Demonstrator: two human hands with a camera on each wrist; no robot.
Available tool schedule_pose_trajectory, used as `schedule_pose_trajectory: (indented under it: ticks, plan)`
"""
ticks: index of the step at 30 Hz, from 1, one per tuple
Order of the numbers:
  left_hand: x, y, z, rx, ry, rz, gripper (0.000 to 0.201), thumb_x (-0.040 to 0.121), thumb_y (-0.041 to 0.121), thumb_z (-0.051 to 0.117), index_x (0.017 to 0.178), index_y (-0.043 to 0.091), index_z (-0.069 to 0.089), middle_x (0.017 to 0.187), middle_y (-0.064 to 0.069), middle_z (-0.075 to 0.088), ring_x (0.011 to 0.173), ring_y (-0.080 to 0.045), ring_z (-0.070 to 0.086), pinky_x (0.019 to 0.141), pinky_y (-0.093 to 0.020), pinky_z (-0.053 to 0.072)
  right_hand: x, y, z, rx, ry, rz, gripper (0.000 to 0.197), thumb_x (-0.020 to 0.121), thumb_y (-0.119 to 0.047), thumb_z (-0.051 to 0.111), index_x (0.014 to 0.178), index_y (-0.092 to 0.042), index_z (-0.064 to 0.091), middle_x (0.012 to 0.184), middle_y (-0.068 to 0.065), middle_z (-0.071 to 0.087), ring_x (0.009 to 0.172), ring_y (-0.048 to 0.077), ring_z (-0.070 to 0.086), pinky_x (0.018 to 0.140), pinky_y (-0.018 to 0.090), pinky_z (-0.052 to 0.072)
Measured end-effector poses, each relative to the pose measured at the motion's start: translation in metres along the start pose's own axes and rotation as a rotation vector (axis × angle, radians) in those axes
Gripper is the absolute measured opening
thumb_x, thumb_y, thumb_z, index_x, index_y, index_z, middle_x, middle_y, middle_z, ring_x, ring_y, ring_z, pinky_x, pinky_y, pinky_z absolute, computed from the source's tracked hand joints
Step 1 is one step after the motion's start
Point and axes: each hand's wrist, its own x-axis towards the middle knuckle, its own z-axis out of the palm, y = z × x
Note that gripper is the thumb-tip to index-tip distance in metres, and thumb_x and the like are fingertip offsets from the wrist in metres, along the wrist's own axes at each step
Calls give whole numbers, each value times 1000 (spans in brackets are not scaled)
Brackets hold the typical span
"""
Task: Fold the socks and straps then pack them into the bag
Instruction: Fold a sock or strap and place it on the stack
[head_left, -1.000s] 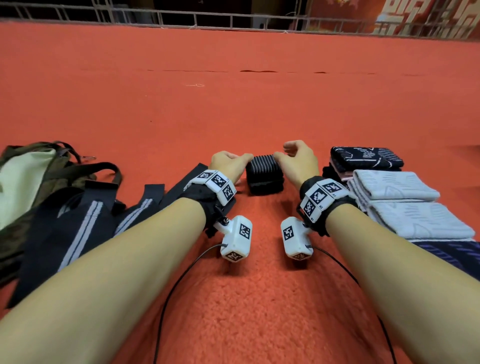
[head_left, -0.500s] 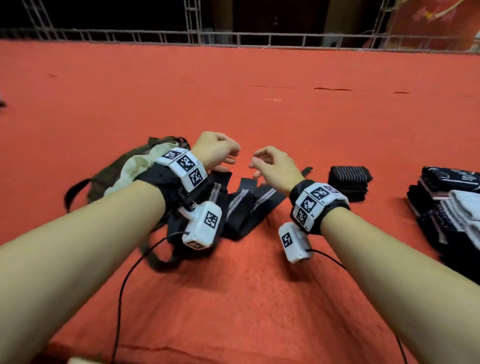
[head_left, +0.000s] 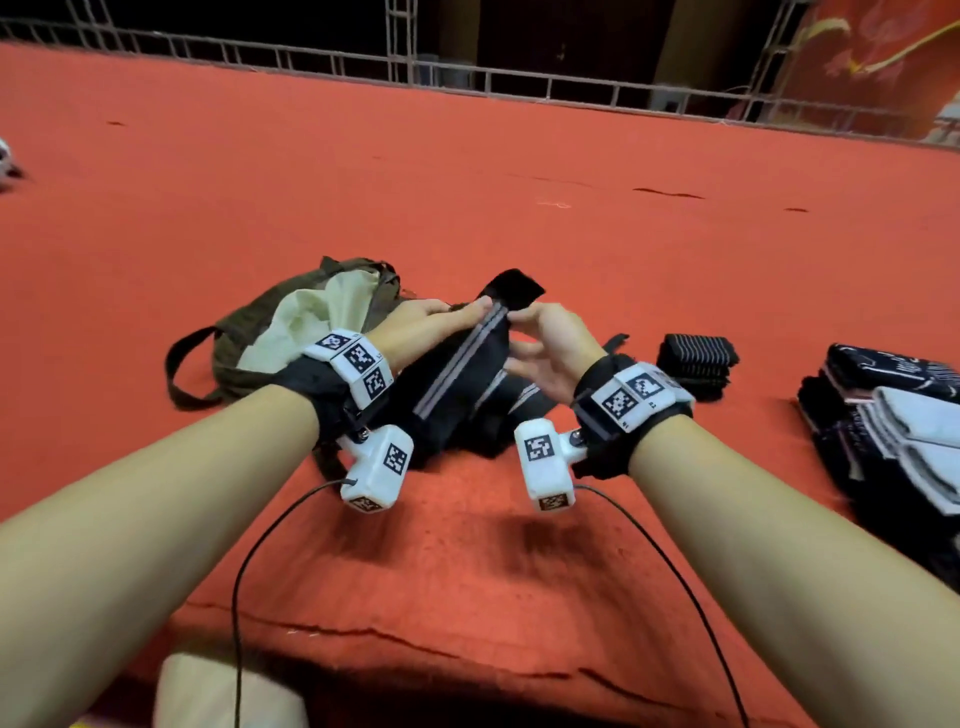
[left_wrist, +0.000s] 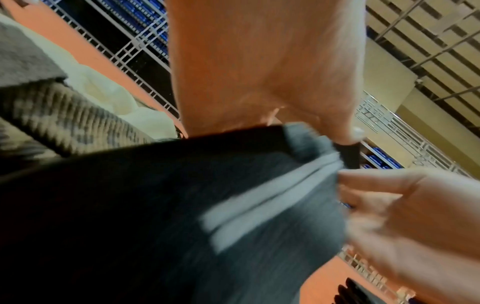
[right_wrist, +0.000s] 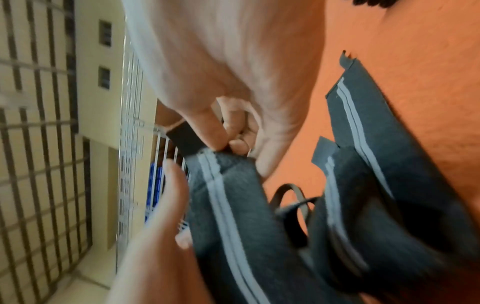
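Observation:
A black strap (head_left: 457, 364) with two grey stripes is lifted off the pile of straps (head_left: 514, 405) on the red carpet. My left hand (head_left: 467, 312) pinches its upper edge from the left. My right hand (head_left: 519, 317) pinches the plain black end tab (head_left: 514, 286) with thumb and forefinger, the other fingers spread. The right wrist view shows that pinch on the strap (right_wrist: 233, 205), with two more straps (right_wrist: 363, 144) on the carpet. The left wrist view shows my thumb on the blurred strap (left_wrist: 246, 205). The olive bag (head_left: 270, 317) lies open behind my left wrist, its cream lining showing.
A folded strap bundle (head_left: 696, 358) sits on the carpet right of my hands. Stacked folded socks (head_left: 893, 410), black and white, lie at the far right. Cables trail from both wrist cameras. A metal railing (head_left: 467, 78) borders the far carpet edge.
Both hands left the folded strap bundle and moved left to the strap pile. They have taken hold of one striped strap and lifted it. The head view swung left.

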Motion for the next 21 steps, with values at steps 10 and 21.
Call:
schedule_pose_trajectory:
  ticks: [10,21]
  plan:
    - [-11,60,31,-81,-341,61,24,101,13,58,99,-9,67,93,-23,74,78,-37,73,82,-49,61,-37,-51,-54,-33,237,-165,46,98,-60,50,117,-18,51,109,5,65,94,23,70,90,43,56]
    - [-19,71,71,-60,-781,-43,46,87,66,49,83,21,51,77,-1,43,71,-18,41,66,-25,35,-51,-67,-53,-218,202,-124,23,80,-13,42,86,-2,61,72,15,62,67,28,61,64,32,50]
